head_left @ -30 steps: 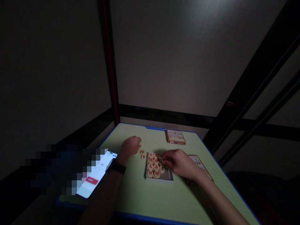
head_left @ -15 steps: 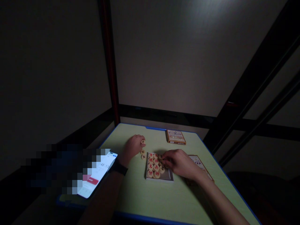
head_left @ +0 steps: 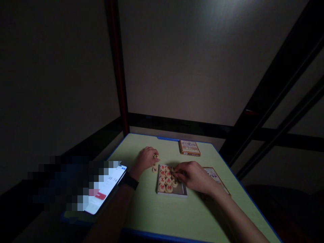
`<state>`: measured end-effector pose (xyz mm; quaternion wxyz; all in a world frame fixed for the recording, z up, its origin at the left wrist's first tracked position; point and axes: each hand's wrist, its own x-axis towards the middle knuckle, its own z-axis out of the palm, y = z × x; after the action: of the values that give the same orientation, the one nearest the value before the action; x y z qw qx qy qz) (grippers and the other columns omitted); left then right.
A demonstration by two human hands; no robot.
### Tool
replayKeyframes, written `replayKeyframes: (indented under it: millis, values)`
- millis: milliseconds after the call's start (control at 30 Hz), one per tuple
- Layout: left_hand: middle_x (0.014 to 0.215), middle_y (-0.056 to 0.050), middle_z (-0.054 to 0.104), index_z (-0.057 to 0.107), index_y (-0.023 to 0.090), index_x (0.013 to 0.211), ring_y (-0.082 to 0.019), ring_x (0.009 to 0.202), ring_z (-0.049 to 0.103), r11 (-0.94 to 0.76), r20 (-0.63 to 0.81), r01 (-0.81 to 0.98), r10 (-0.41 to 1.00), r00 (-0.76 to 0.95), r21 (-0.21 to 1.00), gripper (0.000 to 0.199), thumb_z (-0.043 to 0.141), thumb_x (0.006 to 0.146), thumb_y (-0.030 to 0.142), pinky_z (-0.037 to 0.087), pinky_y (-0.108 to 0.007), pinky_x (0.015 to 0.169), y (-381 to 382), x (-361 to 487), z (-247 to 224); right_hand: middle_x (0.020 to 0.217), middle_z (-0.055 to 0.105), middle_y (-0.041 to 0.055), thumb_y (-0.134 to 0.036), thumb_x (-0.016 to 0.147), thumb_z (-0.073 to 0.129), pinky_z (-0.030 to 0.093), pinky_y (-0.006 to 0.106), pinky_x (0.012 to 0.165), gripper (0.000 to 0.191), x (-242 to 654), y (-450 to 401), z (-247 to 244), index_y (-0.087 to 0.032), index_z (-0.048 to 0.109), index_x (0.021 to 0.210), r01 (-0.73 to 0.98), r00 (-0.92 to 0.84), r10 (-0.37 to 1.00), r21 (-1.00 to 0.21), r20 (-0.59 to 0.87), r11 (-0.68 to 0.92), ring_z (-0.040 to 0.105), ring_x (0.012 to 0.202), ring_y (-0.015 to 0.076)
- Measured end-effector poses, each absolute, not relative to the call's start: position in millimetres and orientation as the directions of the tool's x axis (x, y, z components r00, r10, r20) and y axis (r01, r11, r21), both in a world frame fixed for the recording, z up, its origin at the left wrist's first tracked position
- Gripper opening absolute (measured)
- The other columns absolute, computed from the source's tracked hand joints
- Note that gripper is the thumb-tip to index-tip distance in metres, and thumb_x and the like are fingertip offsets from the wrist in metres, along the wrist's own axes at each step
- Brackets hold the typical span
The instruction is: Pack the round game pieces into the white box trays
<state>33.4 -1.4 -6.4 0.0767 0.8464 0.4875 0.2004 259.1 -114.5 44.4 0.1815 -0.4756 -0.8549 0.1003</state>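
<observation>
Round Chinese chess pieces with red and black characters fill much of a shallow box tray (head_left: 180, 193); bare bottom shows at its near right corner. My right hand (head_left: 191, 175) is over the tray's right side, fingertips pinched on a chess piece (head_left: 173, 169) at the far right of the rows. Left of the tray's far corner, my left hand (head_left: 146, 158) has its fingers closed around another chess piece (head_left: 156, 156) with a black character. Just below that hand, loose chess pieces (head_left: 154, 169) lie on the table, partly covered by its fingers.
A printed box (head_left: 190, 147) lies near the table's far edge. Another printed box or lid (head_left: 214, 176) is partly under my right forearm. A lit phone (head_left: 101, 192) showing a timer stands at the left. The table (head_left: 152, 216) has a blue rim; walls rise behind it.
My left hand has shifted slightly to the right with the chess piece in its fingers. My right hand stays almost still over the tray.
</observation>
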Motion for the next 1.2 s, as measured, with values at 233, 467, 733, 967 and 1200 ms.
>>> replayKeyframes:
  millis: [233, 467, 733, 967, 1200]
  values:
    - [0.097, -0.005, 0.071, 0.071, 0.019, 0.088, -0.022, 0.101, 0.061, -0.526, 0.252, 0.762, 0.850, 0.462, 0.377, 0.014, 0.074, 0.074, 0.020, 0.042, -0.032, 0.096, 4, 29, -10, 0.082, 0.075, 0.0032, -0.019, 0.085, 0.059, 0.043, 0.025, 0.066, 0.015, 258, -115, 46, -0.021, 0.073, 0.091, 0.782, -0.483, 0.854, -0.343, 0.195, 0.521, 0.067, 0.072, 0.0167]
    - [0.092, -0.004, 0.071, 0.071, 0.019, 0.083, -0.023, 0.099, 0.061, -0.551, 0.284, 0.749, 0.834, 0.473, 0.368, 0.015, 0.076, 0.073, 0.029, 0.043, -0.034, 0.094, 9, 25, -13, 0.080, 0.075, 0.0025, -0.019, 0.085, 0.060, 0.042, 0.026, 0.064, 0.014, 258, -115, 47, -0.022, 0.073, 0.089, 0.785, -0.486, 0.854, -0.334, 0.189, 0.521, 0.066, 0.071, 0.0169]
    - [0.095, -0.004, 0.072, 0.073, 0.019, 0.087, -0.021, 0.096, 0.064, -0.496, 0.233, 0.751, 0.868, 0.438, 0.436, 0.017, 0.076, 0.070, 0.020, 0.046, -0.032, 0.094, 10, 25, -9, 0.079, 0.074, 0.0022, -0.020, 0.086, 0.060, 0.041, 0.026, 0.063, 0.013, 258, -115, 45, -0.022, 0.073, 0.089, 0.793, -0.482, 0.857, -0.326, 0.183, 0.515, 0.065, 0.069, 0.0164]
    - [0.097, -0.004, 0.074, 0.075, 0.019, 0.088, -0.020, 0.096, 0.066, -0.464, 0.219, 0.747, 0.885, 0.410, 0.476, 0.021, 0.074, 0.068, 0.016, 0.047, -0.031, 0.093, 15, 25, -6, 0.079, 0.074, 0.0015, -0.019, 0.085, 0.060, 0.039, 0.026, 0.061, 0.014, 258, -115, 46, -0.022, 0.073, 0.089, 0.791, -0.485, 0.851, -0.314, 0.199, 0.524, 0.064, 0.067, 0.0160]
    - [0.096, -0.004, 0.075, 0.077, 0.018, 0.094, -0.021, 0.097, 0.064, -0.536, 0.179, 0.699, 0.835, 0.520, 0.472, 0.027, 0.072, 0.068, 0.016, 0.046, -0.030, 0.091, 2, 16, 16, 0.079, 0.074, 0.0016, -0.020, 0.085, 0.059, 0.039, 0.025, 0.062, 0.013, 258, -115, 47, -0.022, 0.072, 0.087, 0.792, -0.486, 0.851, -0.313, 0.198, 0.525, 0.064, 0.068, 0.0159]
